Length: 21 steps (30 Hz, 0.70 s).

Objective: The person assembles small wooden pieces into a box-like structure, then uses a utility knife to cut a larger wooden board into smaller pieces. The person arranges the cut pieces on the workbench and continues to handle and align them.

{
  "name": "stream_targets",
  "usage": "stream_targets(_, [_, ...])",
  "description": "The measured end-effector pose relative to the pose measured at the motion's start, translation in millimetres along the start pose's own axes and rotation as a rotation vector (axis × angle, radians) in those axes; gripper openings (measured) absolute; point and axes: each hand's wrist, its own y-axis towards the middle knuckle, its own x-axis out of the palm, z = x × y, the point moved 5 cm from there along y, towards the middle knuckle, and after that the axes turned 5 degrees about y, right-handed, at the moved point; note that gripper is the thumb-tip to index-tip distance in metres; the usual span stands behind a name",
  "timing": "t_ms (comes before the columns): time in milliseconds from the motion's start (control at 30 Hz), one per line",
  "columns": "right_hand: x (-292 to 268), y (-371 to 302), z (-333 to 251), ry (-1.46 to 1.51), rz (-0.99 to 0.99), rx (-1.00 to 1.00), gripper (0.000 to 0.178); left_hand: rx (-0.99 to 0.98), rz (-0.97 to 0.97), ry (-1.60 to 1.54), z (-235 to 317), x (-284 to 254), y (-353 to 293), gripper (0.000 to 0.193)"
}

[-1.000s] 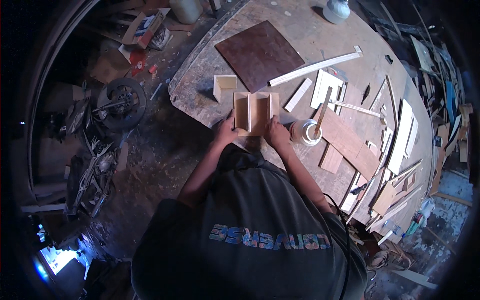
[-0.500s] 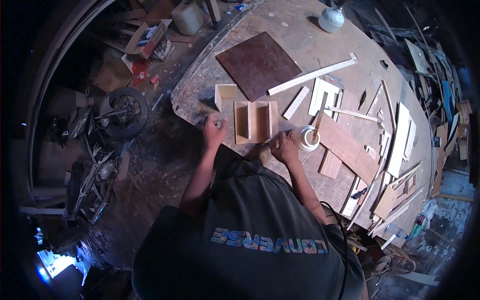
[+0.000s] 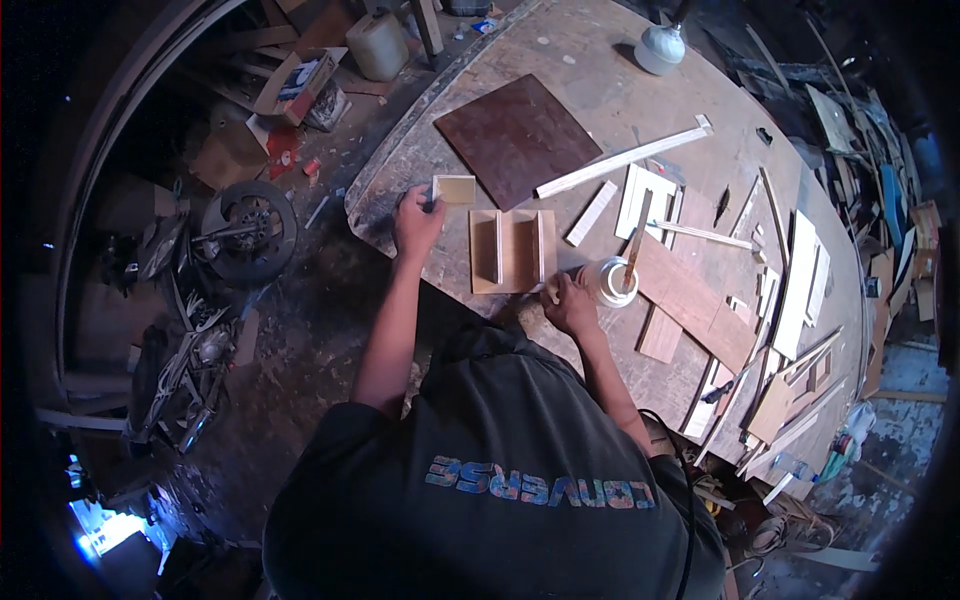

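Observation:
My left hand (image 3: pixel 418 222) has its fingers closed around the near left panel of a small L-shaped wooden piece (image 3: pixel 458 189), which stands on the worktable. Right of that hand lies a square wooden board with two parallel upright strips (image 3: pixel 519 252). My right hand (image 3: pixel 572 306) is curled near the board's lower right corner, close against a round white jar (image 3: pixel 606 272). Whatever its fingers may hold is hidden. A flat brown stick (image 3: pixel 634 252) stands tilted in the jar.
A dark brown panel (image 3: pixel 518 138) lies beyond the board, beside a long pale strip (image 3: pixel 625 158). Reddish plywood sheets (image 3: pixel 692 290) and several pale offcuts cover the right side. A whitish round container (image 3: pixel 660 50) stands at the far edge. A wheel (image 3: pixel 250 228) lies on the floor at left.
My left hand has moved forward and slightly left, from bare air beside the table edge onto the small L-shaped piece. My right hand stays beside the jar.

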Motion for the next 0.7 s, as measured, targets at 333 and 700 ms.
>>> stream_targets(333, [7,-2,8,0.065,-0.146,0.11,0.054,-0.005,-0.048,-0.015,9,0,15,0.023])
stream_targets(700, [-2,-5,2,0.09,-0.112,0.097,0.051,0.04,-0.006,-0.012,12,-6,14,0.018])
